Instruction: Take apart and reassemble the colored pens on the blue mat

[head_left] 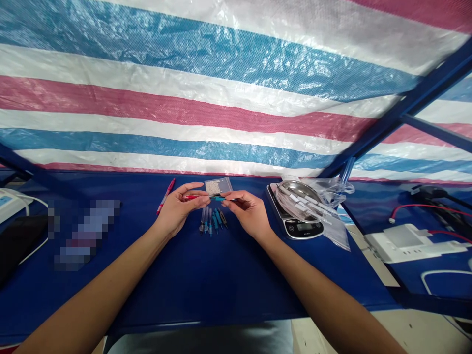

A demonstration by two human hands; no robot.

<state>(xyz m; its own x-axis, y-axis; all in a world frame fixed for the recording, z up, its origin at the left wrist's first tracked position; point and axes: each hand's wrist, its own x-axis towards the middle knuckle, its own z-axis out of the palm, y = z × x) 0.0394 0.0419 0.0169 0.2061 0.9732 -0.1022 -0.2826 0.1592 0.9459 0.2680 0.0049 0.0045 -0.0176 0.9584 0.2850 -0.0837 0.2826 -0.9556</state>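
Held at the centre of the view, a slim red pen (193, 197) and a teal pen (219, 198) point toward each other, their ends meeting or nearly so; the fingers hide whether they touch. The left hand (179, 206) pinches the red pen between thumb and fingers, and the right hand (248, 212) grips the teal pen the same way. Neither hand is released. Both hover just above the blue surface (243, 290).

Only this pair is up in the hands. At 6 o'clock from them, a cluster of clear-barrelled pens (212, 221) with teal parts lies side by side; their exact number cannot be told. At 12 o'clock sits a small clear bag of pale pieces (218, 187). At 10 o'clock, a second red pen (165, 195) lies slanted on the surface.

Farther out at 3 o'clock, a digital kitchen scale (295, 227) carries a steel bowl (298, 192) amid clear plastic bags (332, 189). Beyond it stands a white power strip (409, 243) with a red wire (405, 209). At 9 o'clock, a blurred patch (83, 235) hides what lies there. A striped tarpaulin (221, 88) hangs behind everything.
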